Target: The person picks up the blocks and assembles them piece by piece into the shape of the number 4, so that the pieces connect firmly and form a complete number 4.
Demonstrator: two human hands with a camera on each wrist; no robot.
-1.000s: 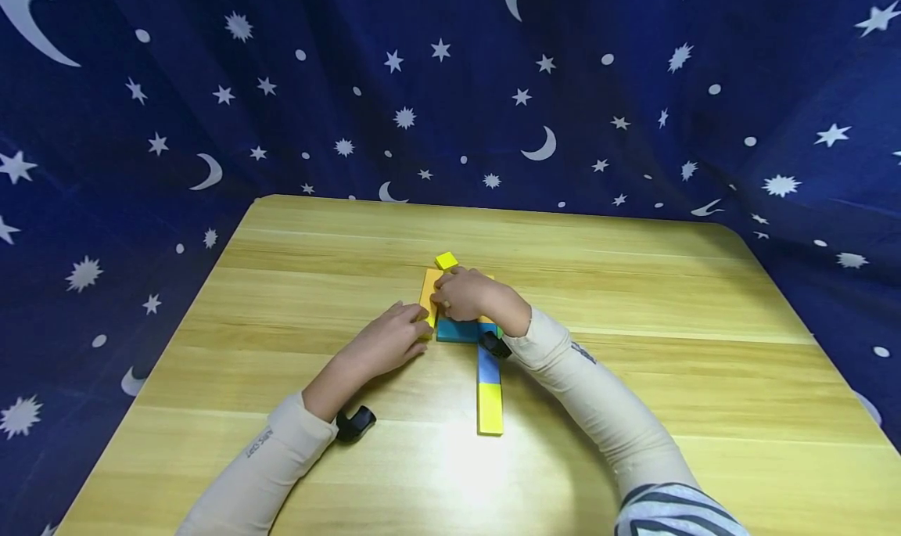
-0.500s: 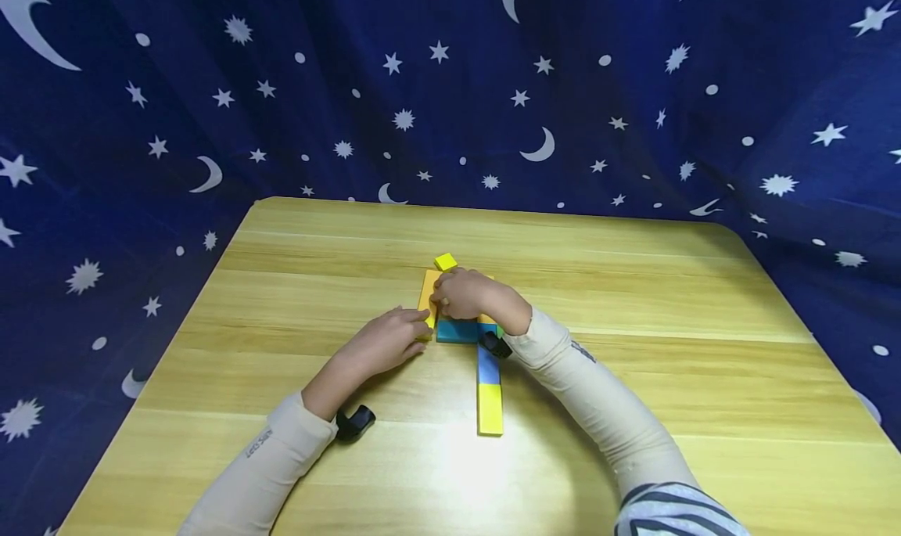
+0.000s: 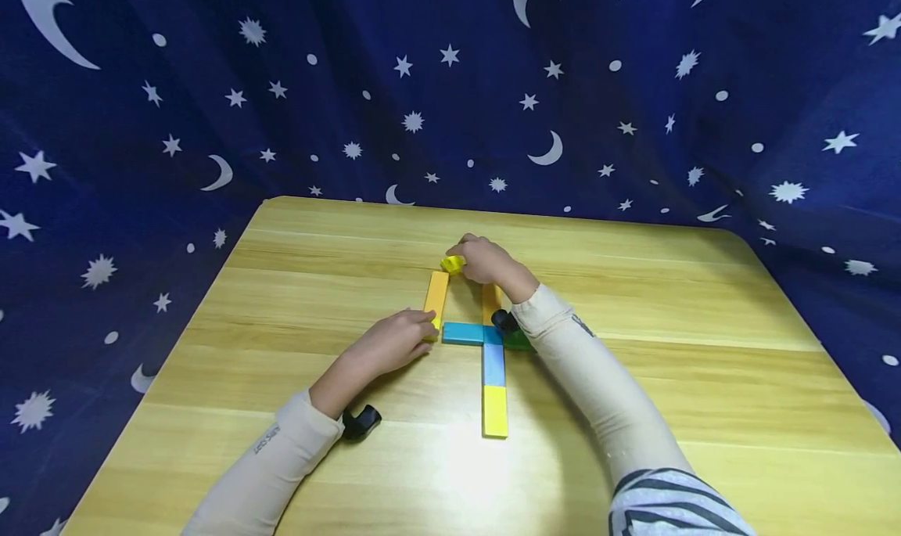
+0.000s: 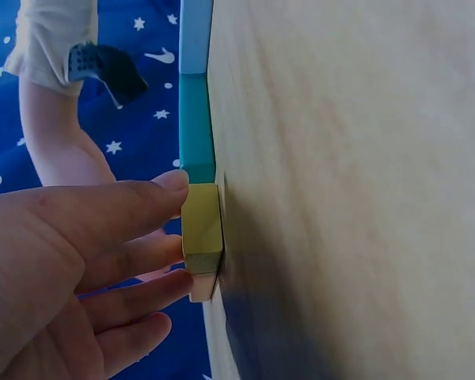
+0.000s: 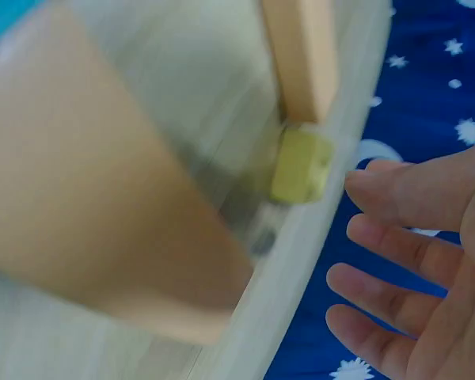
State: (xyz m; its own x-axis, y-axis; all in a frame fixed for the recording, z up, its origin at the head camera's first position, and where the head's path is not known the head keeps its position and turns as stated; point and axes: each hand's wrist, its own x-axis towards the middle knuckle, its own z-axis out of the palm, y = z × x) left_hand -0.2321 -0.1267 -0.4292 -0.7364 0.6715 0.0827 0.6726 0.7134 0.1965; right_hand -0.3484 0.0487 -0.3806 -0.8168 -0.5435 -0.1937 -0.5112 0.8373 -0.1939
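In the head view my left hand [image 3: 385,347] lies at the near end of the left orange block [image 3: 437,292]. There it pinches a yellow block [image 4: 202,218], thumb at one end and fingers at the other in the left wrist view. My right hand [image 3: 486,260] is at a small yellow block [image 3: 452,264] beyond the orange block's far end. In the right wrist view the fingers of that hand are spread, with a gap between the thumb and the small yellow block [image 5: 302,166].
A teal block [image 3: 462,333] runs rightward from beside the left hand. A light blue block [image 3: 494,364] and a yellow block [image 3: 495,413] line up toward me. Another orange block [image 3: 490,303] and a green block [image 3: 519,341] are partly hidden by the right arm.
My right hand has moved away from me, from beside the left orange block to the small yellow block. The teal and right orange blocks show more. The left hand stays put.
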